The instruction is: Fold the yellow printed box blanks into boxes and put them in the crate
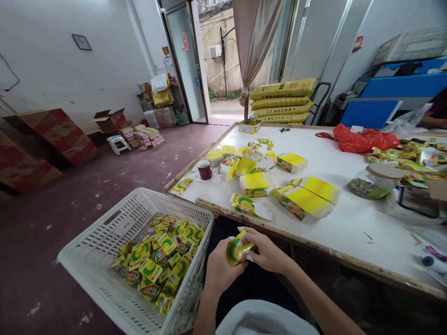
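Over my lap, my left hand (223, 265) and my right hand (262, 251) are both closed on one small yellow-and-green box (238, 251). The left fingers wrap its lower left side, and the right fingers grip its top and right edge. Part of the box is hidden behind the fingers. To the left, a white plastic basket (87, 260) holds many similar small yellow-and-green packets (150, 270). Just beyond my hands, a flattened yellow carton (242, 203) lies at the table's front edge.
Stacks of flat yellow cartons (310, 195) lie on the white table (335, 242). A dark red mug (204, 170) stands near its left corner. A red plastic bag (365, 138) and loose packets (415, 160) occupy the right side. Yellow sacks (282, 102) are piled behind.
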`<state>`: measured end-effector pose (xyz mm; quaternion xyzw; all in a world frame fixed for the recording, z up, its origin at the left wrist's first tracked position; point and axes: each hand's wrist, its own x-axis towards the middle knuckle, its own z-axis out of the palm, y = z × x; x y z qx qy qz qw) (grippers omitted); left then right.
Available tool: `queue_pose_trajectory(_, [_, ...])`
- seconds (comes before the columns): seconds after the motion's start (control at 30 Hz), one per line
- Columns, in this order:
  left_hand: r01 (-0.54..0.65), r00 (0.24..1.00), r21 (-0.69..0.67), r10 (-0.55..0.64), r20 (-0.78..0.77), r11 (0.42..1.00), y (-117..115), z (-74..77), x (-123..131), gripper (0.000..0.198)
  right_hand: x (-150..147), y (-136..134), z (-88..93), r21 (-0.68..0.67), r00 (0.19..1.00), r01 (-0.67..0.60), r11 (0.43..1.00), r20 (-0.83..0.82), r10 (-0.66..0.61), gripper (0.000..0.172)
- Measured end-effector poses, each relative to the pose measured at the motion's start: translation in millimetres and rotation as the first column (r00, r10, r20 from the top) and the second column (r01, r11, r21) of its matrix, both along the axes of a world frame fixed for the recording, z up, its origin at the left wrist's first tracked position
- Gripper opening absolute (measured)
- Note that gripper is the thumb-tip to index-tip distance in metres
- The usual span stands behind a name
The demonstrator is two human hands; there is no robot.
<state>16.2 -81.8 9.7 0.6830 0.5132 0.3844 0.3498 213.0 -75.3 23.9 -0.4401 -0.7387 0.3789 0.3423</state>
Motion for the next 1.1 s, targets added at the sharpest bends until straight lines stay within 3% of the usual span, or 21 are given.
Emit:
queue_pose_trajectory(0.07, [-0.028,0.990,-0.065,0.037,0.134,0.997,3.5,-6.8,2.3,0.049,-9.1,1.4,-11.1,-0.013,0.989,0.084,0.996,-0.121,-0.085,0.053])
queue_pose_trajectory(0.13, [-0.135,0.892,-0.149,0.186,0.412,0.980,10.1,-12.8,1.0,0.054,-14.6,5.7,-21.5,-0.041,0.956,0.153,0.987,-0.246,-0.159,0.068])
queue_pose_trajectory(0.17, [-0.221,0.762,-0.209,0.303,0.573,0.953,14.0,-14.2,-0.9,0.054,-14.8,8.9,-25.0,-0.048,0.940,0.196,0.980,-0.274,-0.201,0.066])
queue_pose_trajectory(0.2, [-0.302,0.576,-0.293,0.419,0.703,0.907,17.8,-14.3,-3.5,0.051,-12.9,12.6,-27.4,-0.048,0.929,0.244,0.969,-0.273,-0.248,0.060])
queue_pose_trajectory(0.27, [-0.336,0.181,-0.518,0.594,0.784,0.787,24.1,-10.4,-8.3,0.043,-3.3,19.9,-29.3,-0.025,0.917,0.348,0.937,-0.200,-0.345,0.041])
queue_pose_trajectory(0.3, [-0.263,0.076,-0.618,0.655,0.752,0.741,26.1,-7.2,-9.6,0.041,3.8,22.7,-29.6,-0.018,0.909,0.388,0.922,-0.159,-0.385,0.033])
queue_pose_trajectory(0.33, [-0.201,0.035,-0.693,0.712,0.701,0.692,27.2,-4.0,-9.7,0.039,11.9,24.6,-30.0,-0.018,0.898,0.423,0.906,-0.123,-0.422,0.027])
queue_pose_trajectory(0.4, [-0.106,0.060,-0.741,0.748,0.661,0.663,27.0,1.3,-6.1,0.034,28.9,25.9,-31.4,-0.014,0.866,0.498,0.867,-0.044,-0.498,0.020])
queue_pose_trajectory(0.5, [-0.032,0.122,-0.740,0.738,0.664,0.672,23.2,3.8,3.7,0.023,51.5,26.2,-32.9,0.014,0.798,0.598,0.801,0.089,-0.597,0.020])
queue_pose_trajectory(0.67, [-0.016,0.149,-0.748,0.741,0.655,0.664,21.2,1.0,7.9,0.019,67.5,49.5,-27.4,0.089,0.687,0.681,0.727,0.265,-0.676,0.016])
queue_pose_trajectory(0.77, [-0.031,0.151,-0.741,0.736,0.660,0.671,23.6,-1.6,4.3,0.018,59.2,78.2,-26.0,0.112,0.664,0.673,0.731,0.345,-0.664,0.012])
queue_pose_trajectory(0.9, [-0.023,0.172,-0.733,0.725,0.667,0.680,26.0,-6.6,0.7,0.014,37.3,109.5,-33.8,0.095,0.635,0.657,0.748,0.466,-0.617,0.021])
queue_pose_trajectory(1.1, [-0.007,0.204,-0.722,0.707,0.677,0.692,26.2,-13.5,0.3,0.012,24.0,117.8,-44.4,0.051,0.587,0.663,0.747,0.584,-0.561,0.023])
